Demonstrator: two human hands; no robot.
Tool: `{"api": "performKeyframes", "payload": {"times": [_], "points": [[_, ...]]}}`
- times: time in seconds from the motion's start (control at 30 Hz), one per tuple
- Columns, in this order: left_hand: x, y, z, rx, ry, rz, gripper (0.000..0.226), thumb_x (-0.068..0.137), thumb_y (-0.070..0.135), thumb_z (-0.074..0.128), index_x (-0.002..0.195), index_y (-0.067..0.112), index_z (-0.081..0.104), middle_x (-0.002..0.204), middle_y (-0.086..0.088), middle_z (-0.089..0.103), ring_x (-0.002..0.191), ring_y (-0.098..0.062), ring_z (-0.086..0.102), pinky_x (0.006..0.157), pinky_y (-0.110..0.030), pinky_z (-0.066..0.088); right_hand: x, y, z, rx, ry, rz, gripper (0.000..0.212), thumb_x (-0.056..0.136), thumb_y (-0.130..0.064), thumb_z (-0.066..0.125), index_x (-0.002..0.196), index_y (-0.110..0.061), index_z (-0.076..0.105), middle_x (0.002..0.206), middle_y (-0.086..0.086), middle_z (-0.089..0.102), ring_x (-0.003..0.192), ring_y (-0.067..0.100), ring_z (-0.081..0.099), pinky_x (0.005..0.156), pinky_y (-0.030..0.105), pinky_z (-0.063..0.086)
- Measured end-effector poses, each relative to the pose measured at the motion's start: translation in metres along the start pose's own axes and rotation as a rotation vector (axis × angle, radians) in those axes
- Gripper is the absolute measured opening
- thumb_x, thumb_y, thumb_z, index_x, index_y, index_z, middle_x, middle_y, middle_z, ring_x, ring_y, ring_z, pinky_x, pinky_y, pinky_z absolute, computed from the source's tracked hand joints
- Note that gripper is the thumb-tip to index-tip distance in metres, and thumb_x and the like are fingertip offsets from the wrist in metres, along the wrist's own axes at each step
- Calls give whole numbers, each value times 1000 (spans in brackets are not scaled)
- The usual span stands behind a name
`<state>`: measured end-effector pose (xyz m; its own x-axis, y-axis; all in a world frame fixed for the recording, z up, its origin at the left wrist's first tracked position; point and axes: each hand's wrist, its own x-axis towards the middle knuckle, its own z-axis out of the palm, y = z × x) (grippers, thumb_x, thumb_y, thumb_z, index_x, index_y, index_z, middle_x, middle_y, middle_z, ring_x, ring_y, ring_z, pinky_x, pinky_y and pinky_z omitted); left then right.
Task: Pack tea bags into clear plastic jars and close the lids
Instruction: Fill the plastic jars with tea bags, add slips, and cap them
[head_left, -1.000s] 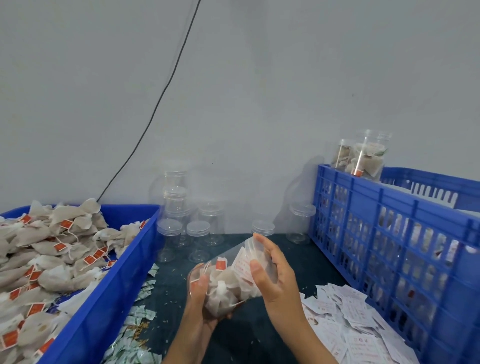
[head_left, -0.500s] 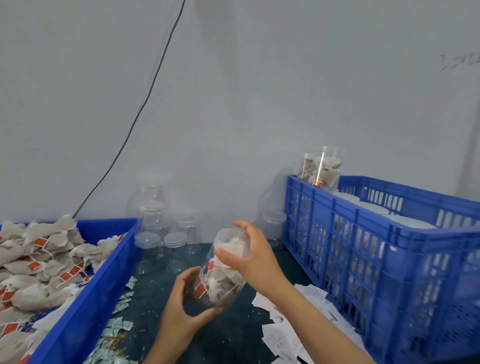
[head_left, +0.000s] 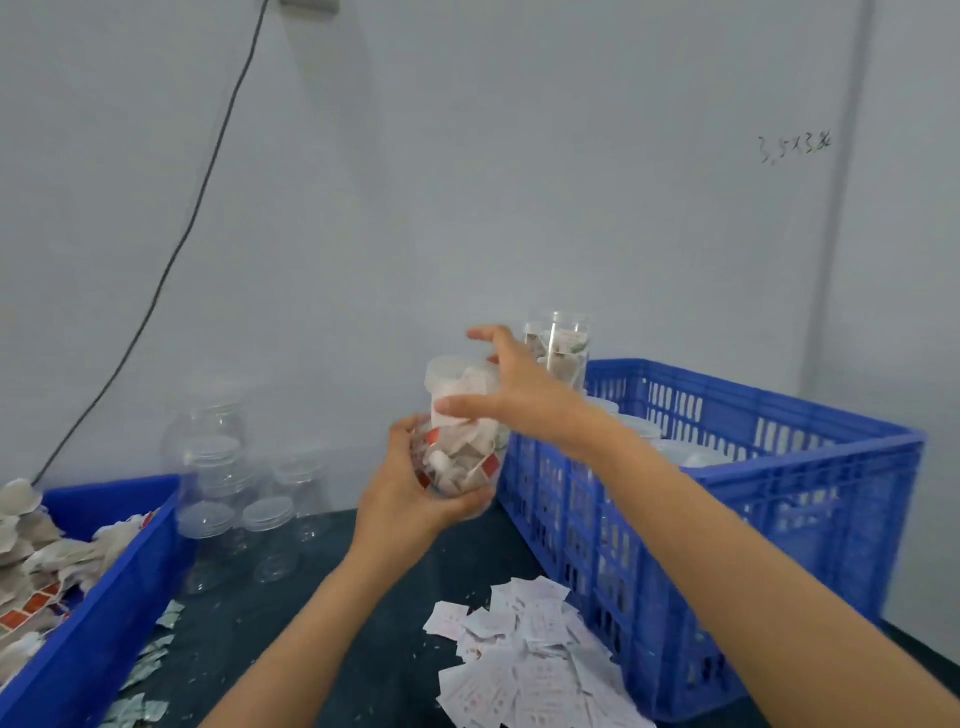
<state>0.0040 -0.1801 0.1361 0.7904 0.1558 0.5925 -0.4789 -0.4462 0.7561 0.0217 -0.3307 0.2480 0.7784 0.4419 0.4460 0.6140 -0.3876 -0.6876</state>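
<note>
Both hands hold one clear plastic jar of tea bags (head_left: 460, 441) above the dark surface (head_left: 311, 623), left hand (head_left: 410, 493) gripping its base, right hand (head_left: 511, 395) spread loosely by the lid, so a tilt could drop it.

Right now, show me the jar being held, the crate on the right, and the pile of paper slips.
held jar (head_left: 460, 457), head view, on its tea-bag-filled wall.
blue crate (head_left: 753, 467), head view, on its near top rim.
paper slips (head_left: 524, 670), head view, middle of the pile.
</note>
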Motion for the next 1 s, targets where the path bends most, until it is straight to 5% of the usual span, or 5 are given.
{"api": "performKeyframes", "payload": {"times": [0.33,0.5,0.67,0.83,1.0], "points": [[90,73,113,10,-188,78,107,50,68,76,140,24,38,126,7,34,111,-9,51,85,-15,41,18,39,-130,20,334,43,74,73,-33,81,135,-20,42,119,2,42,111,17,49,87,25,38],[123,92,158,-16,-284,55,96,63,61,77,139,16,41,125,-2,44,112,-20,55,97,-36,49,23,67,-173,-72,395,83,71,76,-40,77,134,-19,42,133,9,42,119,21,47,93,29,37],[143,91,195,-63,-414,32,93,78,33,79,147,21,17,110,6,51,99,-13,57,79,-24,53,32,100,-194,-286,407,156,70,78,-42,75,134,-20,40,134,12,38,121,29,44,101,38,39],[156,78,216,65,-537,-31,100,81,32,76,150,27,3,112,1,50,107,-20,53,90,-32,43,47,142,-197,-354,318,286,73,76,-35,77,135,-18,38,136,14,38,119,31,46,97,40,41],[167,75,222,264,-509,64,61,85,26,72,138,23,42,127,-4,58,117,-19,54,101,-38,43,55,179,-193,-310,192,489,80,73,-24,78,140,-16,35,137,14,38,115,30,47,67,32,44]]}}
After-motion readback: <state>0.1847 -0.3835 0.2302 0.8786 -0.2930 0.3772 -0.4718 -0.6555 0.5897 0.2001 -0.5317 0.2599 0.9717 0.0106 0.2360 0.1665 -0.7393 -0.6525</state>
